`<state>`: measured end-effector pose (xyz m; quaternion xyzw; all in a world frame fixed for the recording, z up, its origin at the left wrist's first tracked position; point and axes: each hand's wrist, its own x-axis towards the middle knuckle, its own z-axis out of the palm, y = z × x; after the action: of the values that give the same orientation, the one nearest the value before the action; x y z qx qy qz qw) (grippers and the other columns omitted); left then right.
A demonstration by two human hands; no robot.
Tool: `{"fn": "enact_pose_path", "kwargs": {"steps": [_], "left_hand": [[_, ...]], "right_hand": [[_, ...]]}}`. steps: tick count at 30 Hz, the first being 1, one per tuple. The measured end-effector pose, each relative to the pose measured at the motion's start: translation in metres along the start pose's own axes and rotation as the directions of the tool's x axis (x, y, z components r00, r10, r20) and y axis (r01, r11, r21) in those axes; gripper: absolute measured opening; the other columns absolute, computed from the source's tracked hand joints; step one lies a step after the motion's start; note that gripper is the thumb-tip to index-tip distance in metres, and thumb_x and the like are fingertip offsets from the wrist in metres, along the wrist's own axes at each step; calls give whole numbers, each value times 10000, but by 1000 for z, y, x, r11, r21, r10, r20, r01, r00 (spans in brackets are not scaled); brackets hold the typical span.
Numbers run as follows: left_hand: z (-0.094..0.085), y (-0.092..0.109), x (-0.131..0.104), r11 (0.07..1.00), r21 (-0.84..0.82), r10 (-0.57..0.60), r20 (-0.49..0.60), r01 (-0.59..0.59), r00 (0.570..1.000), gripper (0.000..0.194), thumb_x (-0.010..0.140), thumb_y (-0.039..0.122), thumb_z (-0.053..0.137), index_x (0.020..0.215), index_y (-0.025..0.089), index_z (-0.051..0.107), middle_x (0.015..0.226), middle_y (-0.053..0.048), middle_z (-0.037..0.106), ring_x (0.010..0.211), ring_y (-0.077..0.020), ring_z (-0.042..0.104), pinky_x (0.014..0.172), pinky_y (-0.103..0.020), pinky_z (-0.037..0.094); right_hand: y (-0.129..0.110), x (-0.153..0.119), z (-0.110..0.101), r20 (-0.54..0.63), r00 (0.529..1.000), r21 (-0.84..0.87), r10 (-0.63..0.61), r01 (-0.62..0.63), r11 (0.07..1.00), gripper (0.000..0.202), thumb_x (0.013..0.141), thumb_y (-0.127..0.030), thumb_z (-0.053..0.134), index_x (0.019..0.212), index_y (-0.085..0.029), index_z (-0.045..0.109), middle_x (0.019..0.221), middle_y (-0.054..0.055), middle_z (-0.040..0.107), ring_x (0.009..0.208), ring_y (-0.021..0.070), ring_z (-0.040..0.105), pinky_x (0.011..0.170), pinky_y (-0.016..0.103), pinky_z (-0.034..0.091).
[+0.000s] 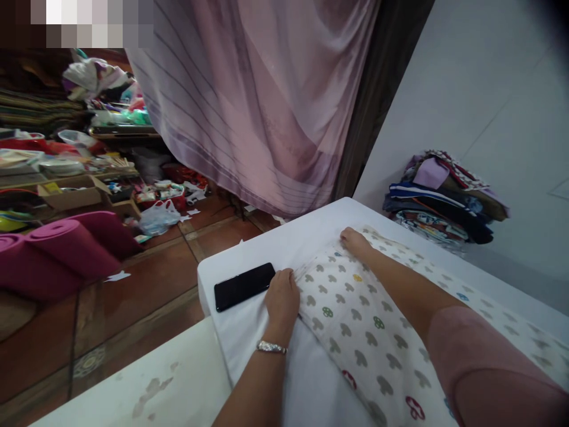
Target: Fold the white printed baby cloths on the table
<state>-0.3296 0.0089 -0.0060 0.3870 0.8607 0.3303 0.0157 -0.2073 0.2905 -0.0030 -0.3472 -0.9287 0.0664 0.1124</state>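
Note:
A white cloth printed with grey, green and red mushroom shapes (351, 314) lies spread over a white-covered bed or table (311, 362). My left hand (283, 296), with a bracelet at the wrist, has its fingers closed on the cloth's near left corner. At the far edge, my right hand (353, 242) is closed on the cloth too, fingertips pointing down and partly hidden. Between the hands the far edge runs fairly straight. A black phone (245, 286) lies flat just left of my left hand.
Folded clothes (440, 198) are stacked against the white wall at right. A pink curtain (267, 107) hangs beyond the far edge. Rolled magenta mats (66, 249), a cardboard box (73, 194) and a plastic bag (159, 218) crowd the tiled floor. A stained pale surface (178, 367) adjoins at front left.

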Motion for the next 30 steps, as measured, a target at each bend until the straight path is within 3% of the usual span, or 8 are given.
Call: {"fn": "enact_pose_path", "kwargs": {"steps": [10, 20, 27, 30], "left_hand": [[-1, 0, -1, 999, -37, 7, -3, -7, 1000, 252, 900, 197, 378, 1003, 185, 607, 992, -59, 626, 946, -184, 568, 814, -292, 429], [0, -1, -1, 999, -36, 11, -3, -11, 1000, 241, 896, 196, 389, 986, 186, 612, 977, -59, 626, 925, -182, 567, 803, -295, 426], [-1, 0, -1, 999, -40, -2, 10, 3, 1000, 246, 900, 201, 387, 1011, 185, 606, 989, -69, 625, 937, -186, 566, 809, -300, 427], [-1, 0, 0, 999, -48, -8, 10, 8, 1000, 250, 901, 197, 382, 1014, 178, 604, 995, -67, 623, 945, -188, 565, 822, -297, 425]], "right_hand": [[3, -14, -3, -22, 998, -14, -62, 62, 998, 219, 812, -114, 454, 913, -176, 638, 999, 63, 585, 888, 158, 525, 827, 249, 378], [0, -17, -8, 9, 998, 1, -63, 63, 998, 179, 812, -124, 438, 843, -174, 607, 987, 62, 590, 825, 149, 527, 757, 240, 376], [4, -21, -13, 33, 998, 79, 57, -60, 995, 180, 829, -159, 405, 903, -191, 566, 697, -4, 609, 636, 129, 533, 601, 208, 375], [4, -16, -13, 62, 997, 81, 55, -60, 995, 163, 811, -150, 433, 853, -191, 585, 683, -12, 615, 637, 124, 537, 604, 200, 378]]}}
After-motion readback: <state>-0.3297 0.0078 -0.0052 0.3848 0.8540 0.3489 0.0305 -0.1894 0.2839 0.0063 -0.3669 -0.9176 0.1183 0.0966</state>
